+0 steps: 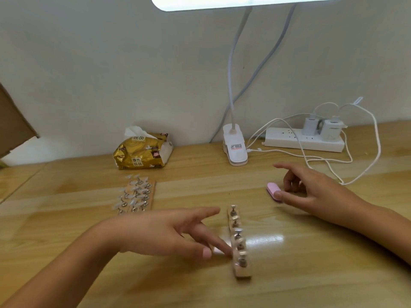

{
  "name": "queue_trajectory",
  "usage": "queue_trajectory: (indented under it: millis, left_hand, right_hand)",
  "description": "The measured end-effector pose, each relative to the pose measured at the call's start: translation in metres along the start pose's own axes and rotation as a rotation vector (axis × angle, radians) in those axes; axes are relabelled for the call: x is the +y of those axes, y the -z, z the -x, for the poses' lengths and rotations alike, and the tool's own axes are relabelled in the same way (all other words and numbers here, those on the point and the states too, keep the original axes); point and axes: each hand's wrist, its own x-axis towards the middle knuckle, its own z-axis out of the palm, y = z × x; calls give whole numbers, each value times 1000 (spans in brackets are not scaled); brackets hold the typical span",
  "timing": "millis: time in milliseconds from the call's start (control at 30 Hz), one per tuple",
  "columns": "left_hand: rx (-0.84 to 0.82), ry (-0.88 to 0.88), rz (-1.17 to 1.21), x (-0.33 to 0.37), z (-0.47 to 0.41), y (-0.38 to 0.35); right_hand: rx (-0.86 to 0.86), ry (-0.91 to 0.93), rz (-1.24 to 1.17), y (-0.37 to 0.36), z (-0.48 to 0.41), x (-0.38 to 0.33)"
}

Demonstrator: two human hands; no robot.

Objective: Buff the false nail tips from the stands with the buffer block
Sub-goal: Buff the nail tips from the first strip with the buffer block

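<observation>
Buffing seems barely begun: the spread, empty left hand point(169, 232) touches the wooden stand of metal pegs point(239, 243) at 6 o'clock, the right hand point(311, 190) thumbs the pink oval buffer block point(271, 189) at 2 o'clock, grip unclear, and the clear false nail tips point(134, 194) wait at 10 o'clock.

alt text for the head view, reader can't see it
Two bare hands over a wooden table: the left hand, fingers spread, by a stand of metal holders; the right hand rests its thumb on a pink buffer block. Behind lie stands of clear nail tips, a tissue pack and a power strip.
</observation>
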Motion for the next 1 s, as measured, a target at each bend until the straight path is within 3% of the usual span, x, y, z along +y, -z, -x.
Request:
queue_trajectory:
  millis: [100,233,300,400,567,800,900,1000]
  left_hand:
    - [-10,-97,109,-2,-4,-3]
    - [525,-71,140,-13,-27,-10]
    - [692,-98,135,-15,-44,-17]
    - [766,-181,-58,-13,-64,-25]
    - [823,-227,-38,-9,-70,-34]
    - [776,-231,148,3,-76,-51]
    - [718,-199,261,6,-77,-48]
    - [787,-269,368,6,-75,-50]
  right_hand:
    - [16,-17,-46,4,2,4]
    - [34,-26,-95,-2,-1,-4]
    - [11,-38,-66,-8,-4,-12]
    - [-47,-28,30,-18,-2,-26]
    - [-138,20,-1,-21,7,-47]
    - [-138,-400,-1311,-13,0,-49]
    - [-208,-418,-1517,-14,0,-44]
    - [-166,-437,-1652,-12,-2,-40]
